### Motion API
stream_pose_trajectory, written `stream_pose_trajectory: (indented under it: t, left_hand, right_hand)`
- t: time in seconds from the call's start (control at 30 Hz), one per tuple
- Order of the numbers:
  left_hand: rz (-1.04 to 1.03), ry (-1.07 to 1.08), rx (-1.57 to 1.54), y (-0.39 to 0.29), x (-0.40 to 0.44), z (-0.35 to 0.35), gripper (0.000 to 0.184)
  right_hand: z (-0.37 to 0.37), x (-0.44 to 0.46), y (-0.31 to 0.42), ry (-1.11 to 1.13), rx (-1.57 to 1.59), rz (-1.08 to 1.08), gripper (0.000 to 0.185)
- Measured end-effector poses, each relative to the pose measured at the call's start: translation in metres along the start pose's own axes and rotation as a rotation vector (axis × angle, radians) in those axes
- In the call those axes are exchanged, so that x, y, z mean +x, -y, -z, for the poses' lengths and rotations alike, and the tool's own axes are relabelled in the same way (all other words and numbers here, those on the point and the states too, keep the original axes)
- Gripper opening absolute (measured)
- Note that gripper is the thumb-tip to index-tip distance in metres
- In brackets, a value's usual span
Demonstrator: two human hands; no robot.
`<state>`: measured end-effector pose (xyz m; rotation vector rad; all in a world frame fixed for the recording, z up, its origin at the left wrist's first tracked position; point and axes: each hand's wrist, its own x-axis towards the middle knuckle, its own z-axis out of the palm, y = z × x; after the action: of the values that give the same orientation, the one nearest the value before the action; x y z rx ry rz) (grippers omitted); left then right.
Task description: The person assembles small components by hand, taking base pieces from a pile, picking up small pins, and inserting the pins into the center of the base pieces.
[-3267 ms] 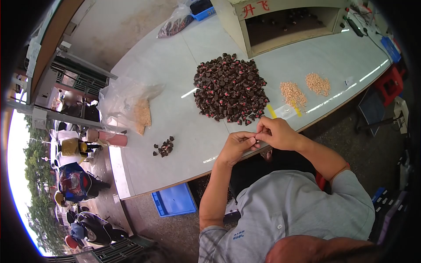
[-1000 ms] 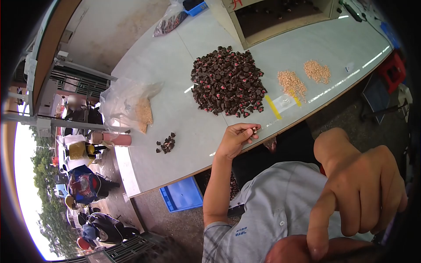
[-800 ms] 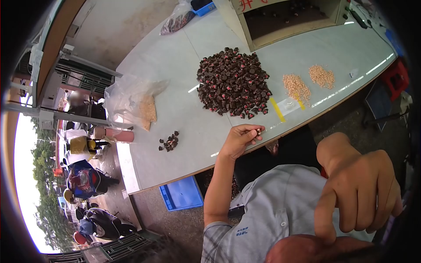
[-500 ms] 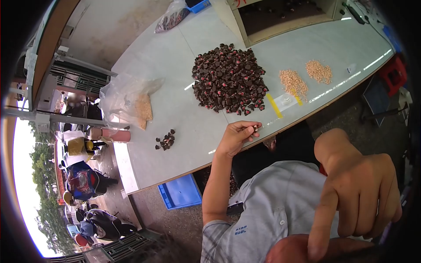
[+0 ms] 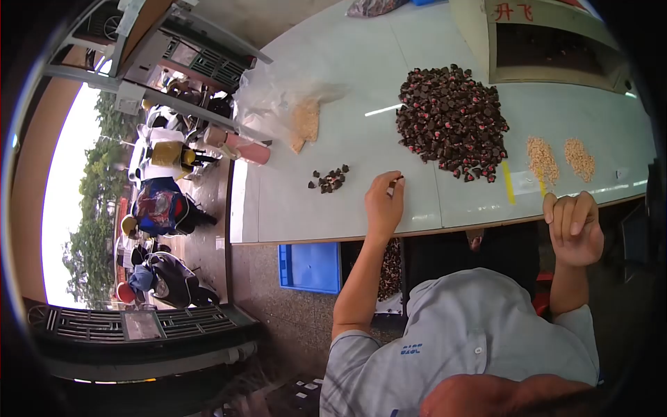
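My left hand (image 5: 384, 205) is over the table with thumb and fingers pinched on a small dark part (image 5: 400, 181), mostly hidden by the fingertips. To its left lies a small cluster of dark parts with pale bits (image 5: 329, 181). Beyond it, up and to the right, spreads a large heap of dark brown parts with pinkish-red spots (image 5: 451, 121). My right hand (image 5: 575, 226) is at the table's front edge with its fingers curled; whatever they may hold is hidden. Just past it sit two small piles of beige pieces, one on the left (image 5: 542, 160) and one on the right (image 5: 579, 160).
A clear plastic bag (image 5: 278, 104) with beige contents lies at the table's left, near a pink cylindrical object (image 5: 249, 149). An open-fronted box (image 5: 556, 52) stands at the back right. Yellow tape (image 5: 509, 184) marks the tabletop. A blue tray (image 5: 309, 267) is below the table edge.
The view has shifted. My left hand has moved left, towards the small cluster, still pinching a part. My right hand has gone from close to the camera out to the table edge, fingers now curled.
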<state>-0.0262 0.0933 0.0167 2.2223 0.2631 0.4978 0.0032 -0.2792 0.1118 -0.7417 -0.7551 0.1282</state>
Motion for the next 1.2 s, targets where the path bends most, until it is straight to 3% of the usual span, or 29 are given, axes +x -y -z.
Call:
stream_pose_trajectory:
  t: [0.1,0.2,0.33,0.4,0.5,0.57,0.63,0.93,1.2]
  left_hand:
    - [-0.317,-0.192,0.500,0.042,0.009,0.027,0.021]
    - [-0.251,-0.219,0.755,0.064,0.017,0.047,0.027]
    - [-0.121,-0.405,0.790,0.056,0.015,0.050,0.047]
    - [-0.151,-0.402,0.705,0.049,0.005,0.042,0.046]
    - [-0.214,-0.357,0.599,0.037,-0.017,0.023,0.041]
    - [-0.251,-0.298,0.488,0.035,-0.029,0.012,0.037]
    - [-0.271,-0.298,0.475,0.034,-0.034,0.005,0.033]
    - [-0.197,-0.277,0.373,0.033,-0.034,0.001,0.021]
    - [-0.172,-0.265,0.404,0.032,-0.035,-0.002,0.020]
  right_hand:
    - [0.014,-0.020,-0.015,-0.092,-0.178,-0.042,0.040]
    - [0.021,-0.032,-0.018,-0.103,-0.334,-0.064,0.043]
    - [0.039,-0.047,-0.035,-0.165,-0.522,-0.005,0.028]
    - [0.045,-0.055,-0.045,-0.262,-0.693,-0.021,0.019]
    - [0.045,-0.058,-0.055,-0.195,-1.050,-0.034,0.013]
    - [0.039,-0.051,-0.069,-0.033,-1.281,0.209,0.016]
    - [0.041,-0.056,-0.087,0.052,-1.294,0.246,0.017]
    - [0.024,-0.053,-0.115,-0.004,-1.067,0.145,0.014]
    - [0.050,-0.105,-0.077,-0.206,-1.122,0.099,0.011]
